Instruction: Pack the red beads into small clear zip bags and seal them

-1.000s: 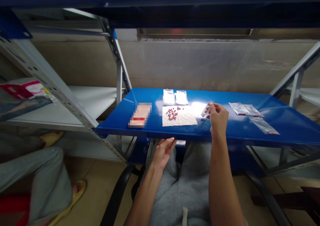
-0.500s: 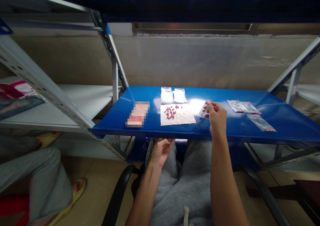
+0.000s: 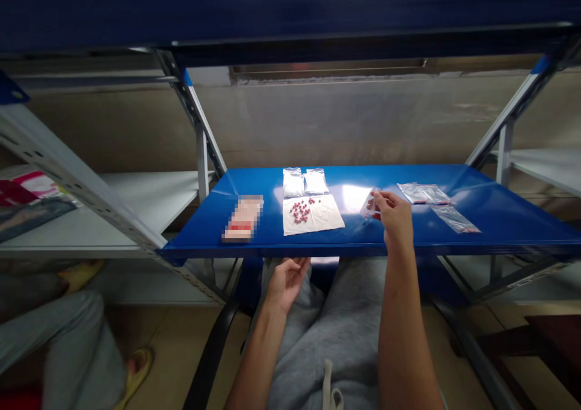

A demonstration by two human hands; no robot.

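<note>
My right hand (image 3: 396,215) pinches a small clear plastic bag (image 3: 367,207) just above the blue shelf, right of the cloth. My left hand (image 3: 285,284) is below the front edge of the shelf, palm turned up and fingers loosely apart, holding nothing I can see; its fingertips are partly hidden under the edge. Small red beads (image 3: 299,213) lie scattered on a cream cloth (image 3: 329,220). Behind the cloth lie two stacks of clear bags, a left stack (image 3: 293,184) and a right stack (image 3: 316,182). Several bags (image 3: 424,193) with something reddish inside lie at the right.
A pixelated pinkish item (image 3: 244,219) lies on the left of the blue shelf (image 3: 363,240). Metal uprights (image 3: 202,132) frame it, with another blue shelf (image 3: 290,11) overhead. Another person's legs (image 3: 68,337) show at lower left.
The view has tilted up and shifted slightly, so the shelf appears lower. My right hand still pinches the bag beside the cloth. My left hand stays under the edge.
</note>
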